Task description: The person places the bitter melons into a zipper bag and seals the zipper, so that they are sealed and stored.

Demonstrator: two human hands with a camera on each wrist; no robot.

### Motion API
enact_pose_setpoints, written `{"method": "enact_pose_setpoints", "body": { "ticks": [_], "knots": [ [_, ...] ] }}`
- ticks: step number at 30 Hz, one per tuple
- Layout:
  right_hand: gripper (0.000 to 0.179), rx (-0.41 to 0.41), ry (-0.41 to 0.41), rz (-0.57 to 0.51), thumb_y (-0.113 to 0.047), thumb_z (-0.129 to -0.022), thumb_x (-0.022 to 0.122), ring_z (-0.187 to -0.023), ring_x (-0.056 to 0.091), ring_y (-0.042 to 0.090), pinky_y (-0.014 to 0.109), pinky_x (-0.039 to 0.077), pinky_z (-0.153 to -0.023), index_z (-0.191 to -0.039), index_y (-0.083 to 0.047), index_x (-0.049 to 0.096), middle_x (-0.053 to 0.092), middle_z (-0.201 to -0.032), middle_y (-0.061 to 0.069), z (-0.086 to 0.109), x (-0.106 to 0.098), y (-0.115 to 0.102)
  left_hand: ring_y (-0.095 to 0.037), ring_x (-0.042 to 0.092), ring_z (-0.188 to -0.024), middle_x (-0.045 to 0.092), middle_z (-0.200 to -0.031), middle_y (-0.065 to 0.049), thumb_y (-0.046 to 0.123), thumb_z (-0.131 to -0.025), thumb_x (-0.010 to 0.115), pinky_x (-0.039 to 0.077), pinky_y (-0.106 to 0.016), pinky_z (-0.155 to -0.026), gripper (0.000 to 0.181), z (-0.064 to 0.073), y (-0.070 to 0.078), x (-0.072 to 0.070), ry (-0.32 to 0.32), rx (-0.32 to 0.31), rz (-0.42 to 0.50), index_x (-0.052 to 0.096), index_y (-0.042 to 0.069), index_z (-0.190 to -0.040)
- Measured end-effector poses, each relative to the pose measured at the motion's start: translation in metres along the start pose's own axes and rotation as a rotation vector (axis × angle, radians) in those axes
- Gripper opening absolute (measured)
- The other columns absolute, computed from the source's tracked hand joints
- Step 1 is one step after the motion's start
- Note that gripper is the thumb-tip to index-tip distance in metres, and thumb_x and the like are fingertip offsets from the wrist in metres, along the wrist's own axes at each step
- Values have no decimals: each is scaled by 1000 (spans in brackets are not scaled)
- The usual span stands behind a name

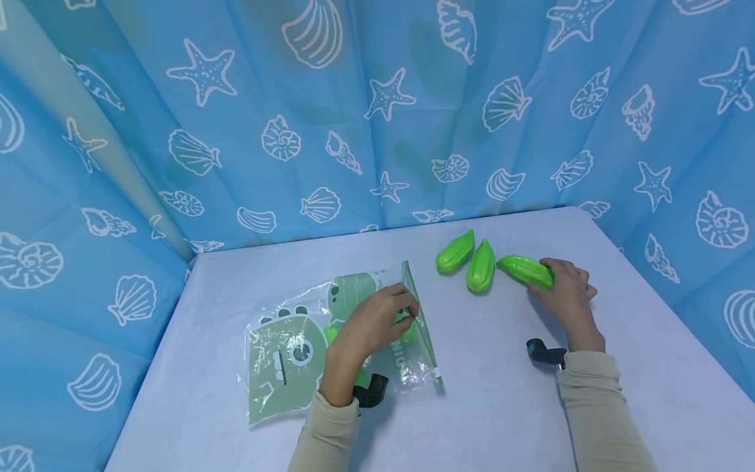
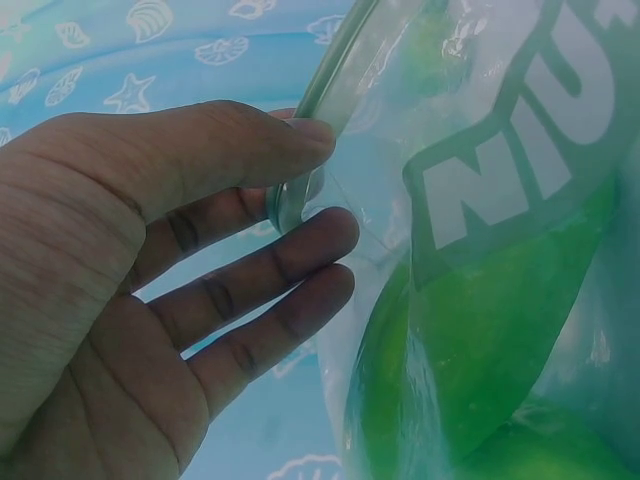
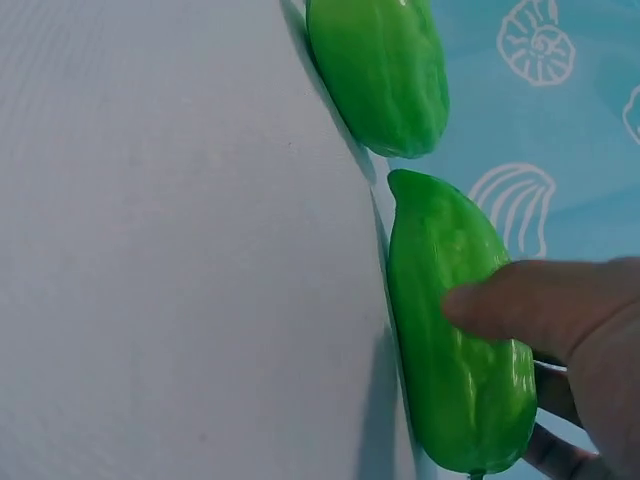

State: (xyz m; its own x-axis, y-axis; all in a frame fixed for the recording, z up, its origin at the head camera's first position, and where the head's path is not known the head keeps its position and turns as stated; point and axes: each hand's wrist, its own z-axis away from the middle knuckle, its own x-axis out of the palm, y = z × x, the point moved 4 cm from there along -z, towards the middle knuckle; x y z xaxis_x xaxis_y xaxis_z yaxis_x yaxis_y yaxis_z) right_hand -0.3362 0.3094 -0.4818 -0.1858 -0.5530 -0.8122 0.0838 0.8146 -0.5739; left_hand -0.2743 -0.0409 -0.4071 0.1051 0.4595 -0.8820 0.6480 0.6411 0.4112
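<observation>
My left hand (image 1: pixel 374 321) pinches the open-end edge of a clear zip bag (image 1: pixel 265 387) printed with a green cartoon creature. In the left wrist view, thumb and index finger hold its rim, while the other fingers stay apart from each other. Glossy green vegetables (image 2: pixel 480 350) show through the plastic. Over at the right, my right hand (image 1: pixel 566 292) grips another green vegetable (image 1: pixel 522 267), ridged and tapering to a tip. Its thumb presses the near side, with fingers behind, in the right wrist view. The vegetable lies right at the table surface.
Two more green vegetables (image 1: pixel 455 252) (image 1: pixel 481 267) lie side by side near the back of the white table (image 1: pixel 483 393), left of the right hand. A blue curtain (image 1: pixel 377 131) with white shell prints hangs behind and along both sides.
</observation>
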Motion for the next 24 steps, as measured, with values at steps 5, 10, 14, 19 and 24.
{"method": "enact_pose_setpoints", "body": {
  "ticks": [5,10,14,19,24],
  "knots": [
    [53,-17,39,-12,-17,-92,67,-127,29,54,68,19,-95,-138,5,50,41,-141,32,3,-1,0,-13,61,-88,62,-100,4,8,-93,71,51,-24,-74,7,0,0,0,-7,-4,-1,74,12,-98],
    [54,-15,40,-3,-20,-92,68,-126,31,52,66,20,-93,-137,4,51,42,-141,32,4,-4,1,-14,61,-89,62,-101,3,7,-93,72,51,-24,-75,7,0,0,1,-8,-4,1,74,11,-98],
    [53,-12,39,-4,-22,-93,67,-127,32,52,66,21,-93,-137,3,51,42,-141,32,5,-5,0,-14,62,-89,62,-102,3,7,-93,72,51,-24,-76,8,0,0,0,-9,-3,-1,74,11,-98],
    [53,-22,37,-33,-23,-93,68,-128,33,51,66,21,-94,-138,2,52,42,-143,32,6,-7,-7,-15,62,-89,62,-101,2,6,-93,71,51,-25,-75,8,0,0,0,-12,-3,0,74,10,-99],
    [54,-35,33,-47,-25,-94,69,-128,34,49,64,22,-94,-139,0,52,42,-144,29,8,-8,-16,-15,62,-89,62,-101,3,6,-92,71,51,-24,-75,8,0,0,1,-10,-6,-1,74,10,-99]
  ]
}}
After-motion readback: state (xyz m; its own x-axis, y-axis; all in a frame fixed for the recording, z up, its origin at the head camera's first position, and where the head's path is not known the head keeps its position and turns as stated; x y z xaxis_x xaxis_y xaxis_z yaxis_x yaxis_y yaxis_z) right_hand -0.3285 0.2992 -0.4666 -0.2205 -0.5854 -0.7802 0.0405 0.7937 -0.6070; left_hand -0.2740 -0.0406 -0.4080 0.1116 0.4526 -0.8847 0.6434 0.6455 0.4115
